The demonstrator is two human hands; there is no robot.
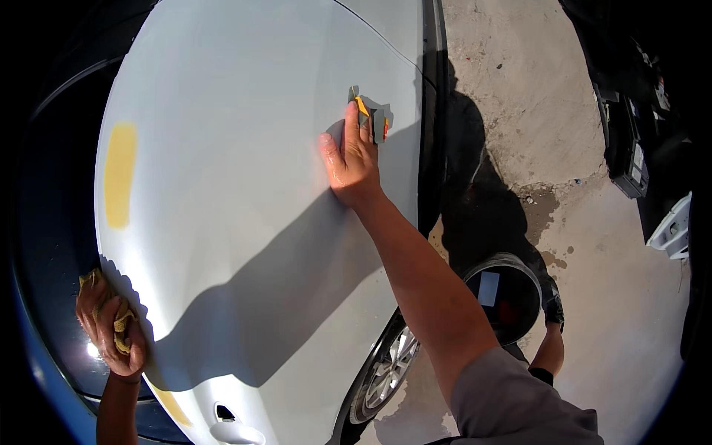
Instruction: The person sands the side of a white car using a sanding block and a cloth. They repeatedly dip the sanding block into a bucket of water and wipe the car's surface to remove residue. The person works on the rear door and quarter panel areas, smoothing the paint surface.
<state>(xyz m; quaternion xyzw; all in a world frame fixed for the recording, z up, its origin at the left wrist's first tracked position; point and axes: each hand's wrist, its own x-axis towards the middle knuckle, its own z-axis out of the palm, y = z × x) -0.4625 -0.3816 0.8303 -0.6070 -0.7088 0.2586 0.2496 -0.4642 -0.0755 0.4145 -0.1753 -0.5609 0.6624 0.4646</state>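
Observation:
A silver-white car side (245, 170) fills the middle of the view. My right hand (356, 167) lies against it near its lower edge, thumb held apart. Under and between its fingers is a folded grey sheet with yellow and red on it (380, 124), which looks like sandpaper; part is hidden by the fingers. At the window edge on the left, my left hand (111, 326) is closed round a crumpled yellowish cloth (122, 326). Above that hand a yellow patch (120, 176) shows on the paint, and another yellow patch (172, 406) lies below it.
A dark round bucket (523, 326) stands on the concrete ground (534, 96) beside my leg (549, 352). The wheel (382, 378) and a door-handle recess (224, 413) are at the bottom. Dark cases (630, 159) and a white plastic part (673, 231) lie at the right.

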